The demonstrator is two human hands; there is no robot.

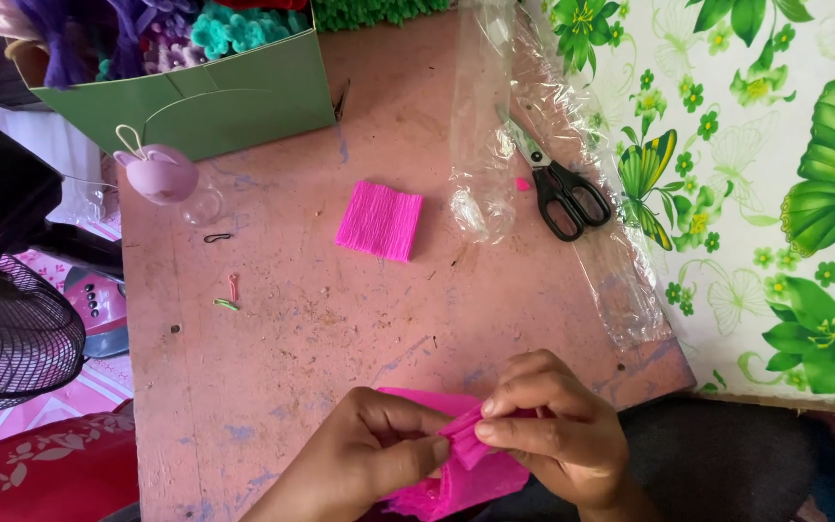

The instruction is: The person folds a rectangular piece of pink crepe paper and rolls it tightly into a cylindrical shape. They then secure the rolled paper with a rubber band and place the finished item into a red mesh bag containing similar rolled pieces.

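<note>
At the near edge of a worn pink board point(292, 338), my left hand point(364, 454) and my right hand point(553, 425) pinch the same piece of bright pink crepe paper point(471, 474). The paper is gathered into pleats between the fingertips of both hands. Its loose part hangs below my hands. A second, folded square of pink crepe paper point(379, 220) lies flat in the middle of the board, apart from both hands.
Black-handled scissors point(561, 188) lie on clear plastic wrap point(533, 174) at the right. A green cardboard box point(215, 87) of fuzzy craft pieces stands at the back left, beside a lilac rabbit-eared container point(158, 172). A black fan point(7, 338) is at the left, a floral cloth point(765, 193) at the right.
</note>
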